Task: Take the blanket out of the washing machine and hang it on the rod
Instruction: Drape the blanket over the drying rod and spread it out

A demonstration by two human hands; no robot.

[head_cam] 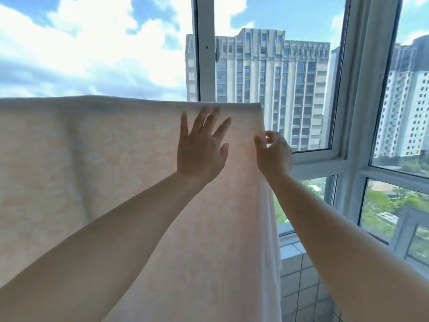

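Head view: the blanket [92, 170] hangs folded over a hidden rod, filling the frame from 9 to 6 o'clock. The left hand [200, 147] lies flat on it, fingers spread and released. The right hand [274, 152] pinches its right edge beside the window [343, 89]

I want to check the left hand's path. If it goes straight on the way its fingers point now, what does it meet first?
Probably the blanket: the left hand is spread open right against it, though contact is unclear.

no readable text, no labels, no brands, no numbers, no signs anywhere in view
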